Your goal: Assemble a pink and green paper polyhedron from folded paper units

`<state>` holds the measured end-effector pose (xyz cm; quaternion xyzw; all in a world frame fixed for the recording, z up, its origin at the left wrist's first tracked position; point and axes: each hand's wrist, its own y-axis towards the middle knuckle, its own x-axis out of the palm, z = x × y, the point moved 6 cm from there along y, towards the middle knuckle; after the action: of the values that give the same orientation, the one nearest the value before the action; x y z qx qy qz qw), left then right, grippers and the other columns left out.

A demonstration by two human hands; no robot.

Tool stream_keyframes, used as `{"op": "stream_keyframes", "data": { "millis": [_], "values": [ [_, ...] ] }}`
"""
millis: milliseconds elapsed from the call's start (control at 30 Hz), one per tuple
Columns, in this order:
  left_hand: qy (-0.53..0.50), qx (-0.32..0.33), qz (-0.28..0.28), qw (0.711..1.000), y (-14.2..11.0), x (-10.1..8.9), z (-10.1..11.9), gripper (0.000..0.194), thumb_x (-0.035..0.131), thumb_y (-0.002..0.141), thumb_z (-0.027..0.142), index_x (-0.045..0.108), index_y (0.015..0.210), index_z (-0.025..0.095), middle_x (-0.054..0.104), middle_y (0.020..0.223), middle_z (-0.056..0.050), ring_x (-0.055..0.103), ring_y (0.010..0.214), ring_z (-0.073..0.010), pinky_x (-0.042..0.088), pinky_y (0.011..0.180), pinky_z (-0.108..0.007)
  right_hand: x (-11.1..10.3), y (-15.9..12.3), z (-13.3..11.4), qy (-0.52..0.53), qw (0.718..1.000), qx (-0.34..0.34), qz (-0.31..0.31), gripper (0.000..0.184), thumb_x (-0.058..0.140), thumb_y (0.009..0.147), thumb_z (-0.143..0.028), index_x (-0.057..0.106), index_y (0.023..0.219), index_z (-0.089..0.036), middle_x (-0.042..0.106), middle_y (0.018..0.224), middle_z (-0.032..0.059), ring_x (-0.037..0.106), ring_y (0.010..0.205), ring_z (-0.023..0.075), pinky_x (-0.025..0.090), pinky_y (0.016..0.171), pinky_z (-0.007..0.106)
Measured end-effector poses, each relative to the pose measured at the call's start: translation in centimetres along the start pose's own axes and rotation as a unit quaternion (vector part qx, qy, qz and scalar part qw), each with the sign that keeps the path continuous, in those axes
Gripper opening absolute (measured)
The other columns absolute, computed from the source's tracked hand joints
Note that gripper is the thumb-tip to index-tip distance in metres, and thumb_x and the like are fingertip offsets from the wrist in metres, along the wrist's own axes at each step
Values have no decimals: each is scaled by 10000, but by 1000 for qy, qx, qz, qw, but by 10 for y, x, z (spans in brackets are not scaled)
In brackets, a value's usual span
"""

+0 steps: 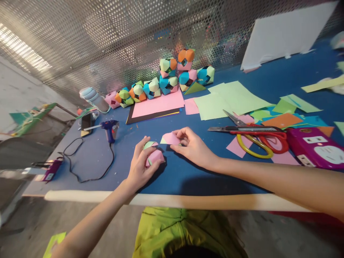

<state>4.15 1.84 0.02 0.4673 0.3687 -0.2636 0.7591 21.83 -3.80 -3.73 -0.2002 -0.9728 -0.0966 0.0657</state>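
My left hand [140, 163] is closed around a folded paper piece [156, 157] in pink and light green, just above the blue table. To its right, my right hand [189, 145] pinches another folded paper unit [170, 138], pink with a pale green corner. A small gap separates the two paper pieces. Part of each piece is hidden behind the fingers. Left of my hands, a blue hot glue gun [109, 129] stands on the table with its cord trailing toward me.
Several finished paper balls [168, 84] are stacked along the mesh wall. Scissors [255, 139], a cutter knife [242, 129] and a purple power strip [317, 147] lie at right. Green sheets [231, 98], a pink sheet [158, 104], a bottle [95, 100] and a phone [86, 123] sit farther back.
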Motion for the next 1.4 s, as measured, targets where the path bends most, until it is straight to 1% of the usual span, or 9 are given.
{"op": "stream_keyframes", "data": {
  "millis": [67,200,467,600,800,933,1133,1233,1400],
  "values": [
    [3,15,6,1000,1,1,4,272,566,879,294,527,1140,223,470,1354,-146,447,1326,-298,425,1051,-511,-1,-3,-3,-3,1000,-14,-11,288,741,688,-250,543,897,-235,607,1055,29,590,1013,179,492,919,357],
    [7,30,27,999,3,0,10,261,558,883,245,511,1138,222,471,1347,-144,451,1322,-291,442,1039,-498,0,-5,-6,4,1000,-24,-19,347,723,710,-221,632,1043,-259,627,1116,24,594,1064,178,480,977,347],
    [20,35,21,999,2,3,18,246,551,891,242,493,1129,222,456,1349,-152,461,1311,-290,468,1013,-481,-2,-2,0,36,999,-2,3,339,726,696,-222,682,1031,-255,668,1136,31,618,1082,202,469,1010,385],
    [21,53,18,998,2,7,23,260,562,889,237,491,1138,207,455,1339,-171,459,1314,-295,480,1001,-470,2,-7,-4,-6,1000,5,-13,377,678,713,-189,679,1083,-258,651,1194,35,602,1122,207,468,1014,382],
    [21,61,34,997,0,6,22,227,556,886,217,499,1104,192,484,1323,-176,486,1289,-306,504,961,-484,11,-15,-12,-29,992,56,-110,428,596,780,-209,617,1207,-189,617,1270,81,612,1107,213,483,984,380],
    [8,58,39,998,-1,4,21,210,559,881,216,502,1081,188,494,1319,-180,503,1272,-302,513,945,-478,12,-13,-11,-27,988,57,-143,355,632,786,-266,635,1128,-171,661,1177,90,619,1085,218,483,976,392],
    [2,46,48,998,-5,-1,18,183,555,882,209,496,1054,191,509,1305,-177,508,1269,-296,519,930,-471,14,-9,-10,-55,978,57,-194,373,685,739,-271,649,1100,-183,684,1129,63,643,1004,198,502,926,371],
    [6,40,54,998,-6,-4,16,176,555,880,208,495,1044,193,520,1295,-169,509,1268,-290,514,938,-468,10,-5,-10,-58,982,69,-168,310,714,699,-268,686,997,-187,705,1032,49,645,934,191,502,884,363],
    [24,43,62,997,-7,-7,15,196,561,872,209,484,1052,196,503,1315,-173,503,1274,-296,499,957,-488,-1,0,-6,17,990,132,-44,218,753,663,-312,702,827,-177,687,806,20,609,739,142,487,767,325]
  ]
}}
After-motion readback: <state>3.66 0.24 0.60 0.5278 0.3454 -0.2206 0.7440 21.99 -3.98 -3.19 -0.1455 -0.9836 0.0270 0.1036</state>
